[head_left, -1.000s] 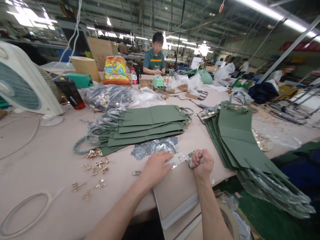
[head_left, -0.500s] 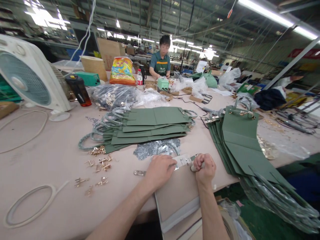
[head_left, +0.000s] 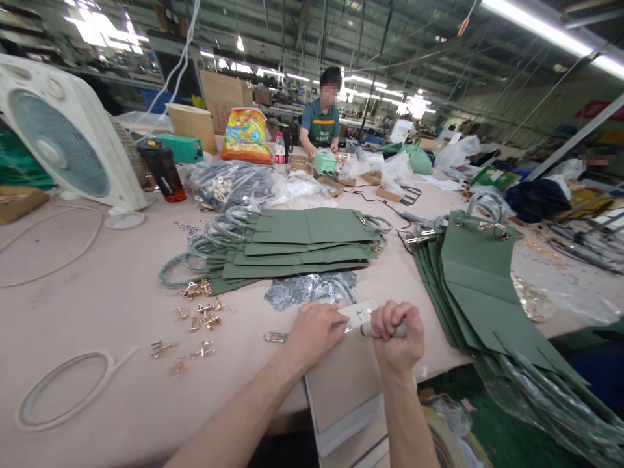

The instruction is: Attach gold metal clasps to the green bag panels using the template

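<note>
Bare tabletop [head_left: 209, 403] at left, green stack [head_left: 312, 227] beyond

Apparently a bag workshop, green panels [head_left: 312, 224] stacked

I get a moderately bright view, lit by tube lights [head_left: 536, 29] running overhead at upper right and by windows [head_left: 104, 29] blown out to white at upper left. Shadows on the tabletop [head_left: 146, 416] look soft. Straight lines stretch and tilt toward my edges, small metal parts smear slightly, and plastic wrap [head_left: 305, 192] catches pale glare.
</note>
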### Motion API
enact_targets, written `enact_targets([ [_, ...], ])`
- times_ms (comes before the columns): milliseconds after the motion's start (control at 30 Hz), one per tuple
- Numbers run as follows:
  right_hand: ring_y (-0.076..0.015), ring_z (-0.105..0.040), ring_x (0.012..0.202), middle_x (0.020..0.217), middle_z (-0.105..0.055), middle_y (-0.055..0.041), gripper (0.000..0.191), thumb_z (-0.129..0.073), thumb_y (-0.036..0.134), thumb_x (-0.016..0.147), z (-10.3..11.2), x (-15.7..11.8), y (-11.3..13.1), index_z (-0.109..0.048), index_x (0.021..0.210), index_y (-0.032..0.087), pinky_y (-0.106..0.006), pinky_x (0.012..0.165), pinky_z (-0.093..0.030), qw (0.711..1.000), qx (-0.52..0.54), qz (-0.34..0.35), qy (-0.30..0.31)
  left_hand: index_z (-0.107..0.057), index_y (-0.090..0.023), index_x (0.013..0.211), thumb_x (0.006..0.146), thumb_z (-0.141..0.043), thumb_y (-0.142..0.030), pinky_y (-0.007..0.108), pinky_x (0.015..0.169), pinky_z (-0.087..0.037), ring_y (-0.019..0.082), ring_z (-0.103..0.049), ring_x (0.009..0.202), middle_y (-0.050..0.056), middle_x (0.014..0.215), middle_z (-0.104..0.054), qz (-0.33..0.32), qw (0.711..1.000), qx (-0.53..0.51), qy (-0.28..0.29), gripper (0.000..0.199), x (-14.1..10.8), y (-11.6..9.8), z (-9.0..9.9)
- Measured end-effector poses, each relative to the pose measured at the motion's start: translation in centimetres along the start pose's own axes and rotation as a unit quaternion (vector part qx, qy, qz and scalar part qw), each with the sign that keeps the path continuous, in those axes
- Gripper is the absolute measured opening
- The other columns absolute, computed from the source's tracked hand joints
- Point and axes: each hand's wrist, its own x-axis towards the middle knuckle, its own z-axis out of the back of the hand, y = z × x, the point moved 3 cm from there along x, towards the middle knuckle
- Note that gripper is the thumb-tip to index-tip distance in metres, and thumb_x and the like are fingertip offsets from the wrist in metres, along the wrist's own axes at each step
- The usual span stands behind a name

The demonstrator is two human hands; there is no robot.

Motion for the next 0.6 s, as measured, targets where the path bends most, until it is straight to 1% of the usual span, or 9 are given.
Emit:
enact_targets([
  [133,-0.0072,-0.028,0.039,0.053,-0.034,0.0078,0.041,-0.053,0.04,0.101,-0.9,-0.6,-1.5,-0.049,0.065,0.021,-0.021,0.039,-0.025,1.0,0.004,0.001,0.003,-0.081,-0.034,0.109,0.095,-0.07,-0.029,0.038,0.1,-0.047,0.022,-0.071,0.111,0.0,0.119,-0.079,-0.009,1.0,0.006,-0.019,0.018,-0.3,0.6,0.0],
  [233,-0.0074,-0.029,0.038,0.053,-0.035,0.0077,0.04,-0.051,0.038,0.101,-1.2,-0.7,-2.3,-0.049,0.065,0.021,-0.021,0.04,-0.025,1.0,0.003,-0.013,0.02,-0.081,-0.034,0.108,0.095,-0.071,-0.027,0.037,0.098,-0.048,0.021,-0.072,0.107,0.0,0.115,-0.08,-0.016,1.0,0.008,-0.025,0.018,-0.4,0.7,-0.1],
  [367,-0.0078,-0.027,0.039,0.052,-0.034,0.0078,0.039,-0.05,0.037,0.102,-1.3,-0.9,-2.6,-0.049,0.066,0.021,-0.021,0.04,-0.024,1.0,-0.007,-0.003,0.027,-0.081,-0.034,0.106,0.094,-0.071,-0.026,0.035,0.098,-0.047,0.02,-0.073,0.105,-0.001,0.113,-0.08,-0.023,0.999,-0.003,-0.037,0.017,-0.4,0.7,-0.3],
  [500,-0.0076,-0.025,0.039,0.053,-0.033,0.0082,0.04,-0.048,0.039,0.102,-1.2,-1.2,-2.7,-0.048,0.066,0.021,-0.021,0.04,-0.024,1.0,-0.002,0.009,0.021,-0.081,-0.033,0.107,0.095,-0.07,-0.027,0.038,0.098,-0.044,0.021,-0.072,0.107,0.0,0.116,-0.08,-0.016,0.999,-0.009,-0.041,0.017,-0.5,0.9,-0.5],
  [600,-0.0076,-0.025,0.039,0.053,-0.032,0.0085,0.038,-0.048,0.038,0.101,-1.2,-1.3,-2.8,-0.048,0.066,0.021,-0.02,0.041,-0.024,1.0,0.0,0.021,0.014,-0.08,-0.032,0.108,0.096,-0.068,-0.026,0.039,0.098,-0.042,0.02,-0.072,0.104,0.0,0.114,-0.08,-0.015,0.999,-0.015,-0.037,0.018,-0.5,1.0,-0.6],
])
